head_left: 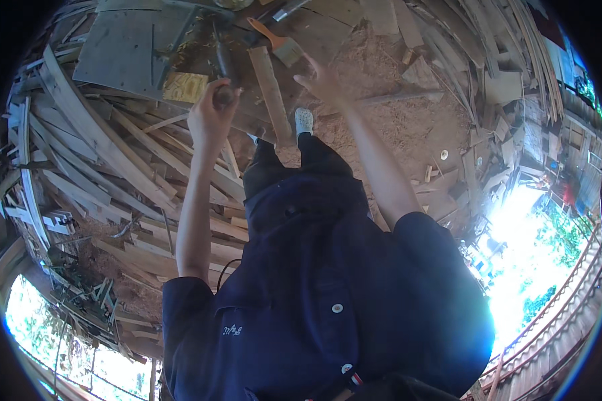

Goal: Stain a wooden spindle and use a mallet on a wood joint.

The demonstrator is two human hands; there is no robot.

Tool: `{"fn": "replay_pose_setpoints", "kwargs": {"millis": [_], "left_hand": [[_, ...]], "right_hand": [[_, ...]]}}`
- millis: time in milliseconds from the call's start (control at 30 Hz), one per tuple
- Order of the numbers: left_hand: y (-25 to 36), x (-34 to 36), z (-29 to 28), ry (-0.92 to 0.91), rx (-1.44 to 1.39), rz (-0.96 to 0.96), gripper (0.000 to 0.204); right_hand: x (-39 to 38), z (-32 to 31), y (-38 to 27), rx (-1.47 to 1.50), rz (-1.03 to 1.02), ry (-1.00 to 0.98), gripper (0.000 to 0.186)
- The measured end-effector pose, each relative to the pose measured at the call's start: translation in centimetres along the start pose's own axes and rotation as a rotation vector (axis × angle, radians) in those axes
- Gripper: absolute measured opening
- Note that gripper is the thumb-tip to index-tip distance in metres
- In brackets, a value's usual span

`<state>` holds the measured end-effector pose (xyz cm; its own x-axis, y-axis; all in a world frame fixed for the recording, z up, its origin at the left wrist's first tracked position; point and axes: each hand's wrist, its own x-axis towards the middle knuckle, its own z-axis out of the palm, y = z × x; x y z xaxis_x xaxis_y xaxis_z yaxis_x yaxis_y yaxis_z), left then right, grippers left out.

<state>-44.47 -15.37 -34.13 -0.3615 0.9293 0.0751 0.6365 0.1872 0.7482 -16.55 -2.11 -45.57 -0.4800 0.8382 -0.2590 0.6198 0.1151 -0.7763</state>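
Observation:
My left hand (213, 113) is closed around the rounded end of a long, slim hand tool. The tool's dark handle (225, 65) narrows to a thin, pointed shaft, and its exact kind is unclear. My right hand (324, 83) has its fingers apart and nothing in it. Its index finger reaches toward the pale bristles of a flat paintbrush (287, 51) with an orange handle, and I cannot tell whether they touch. Between my hands lies a narrow wooden board (269, 87). Beside my left hand is a yellowish wood block (184, 87).
A wide grey board (117, 57) lies at the far left, with wood shavings near it. Another tool with a shiny metal part (291, 9) lies beyond the brush. Long planks (104, 127) are heaped on the left, more stacked at the far right. My shoe (304, 120) stands on brown dirt.

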Motion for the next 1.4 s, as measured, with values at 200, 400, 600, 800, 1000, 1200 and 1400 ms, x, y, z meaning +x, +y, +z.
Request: {"fn": "replay_pose_setpoints", "kwargs": {"millis": [200, 400, 600, 800, 1000, 1200, 1400], "left_hand": [[1.3, -1.8, 2.0, 0.037, 0.037, -0.042, 0.032], [3.6, -2.5, 4.1, 0.055, 0.078, -0.183, 0.034], [4.9, -1.6, 4.2, 0.054, 0.212, -0.185, 0.038], [3.6, -0.4, 5.2, 0.244, 0.428, 0.244, 0.026], [0.2, 2.5, 7.3, -0.112, 0.003, 0.38, 0.03], [-1.9, 4.2, 6.5, -0.24, -0.101, 0.582, 0.03], [-5.4, 4.0, 1.1, -0.39, -0.304, 0.644, 0.02]], "right_hand": [[-3.8, -1.5, 0.3, 0.074, 0.042, -0.045, 0.092], [-7.1, -3.6, 3.4, 0.105, 0.05, -0.002, 0.081], [-9.0, -4.7, 4.9, 0.122, 0.108, 0.055, 0.057], [-9.9, -4.4, 3.0, 0.207, 0.071, 0.07, 0.045], [-7.7, 0.3, 0.8, 0.22, 0.097, 0.062, 0.047], [-6.2, 6.9, -6.6, -0.128, 0.259, 0.022, 0.087], [-5.0, 13.6, -9.1, -0.403, 0.29, 0.228, 0.095]]}}
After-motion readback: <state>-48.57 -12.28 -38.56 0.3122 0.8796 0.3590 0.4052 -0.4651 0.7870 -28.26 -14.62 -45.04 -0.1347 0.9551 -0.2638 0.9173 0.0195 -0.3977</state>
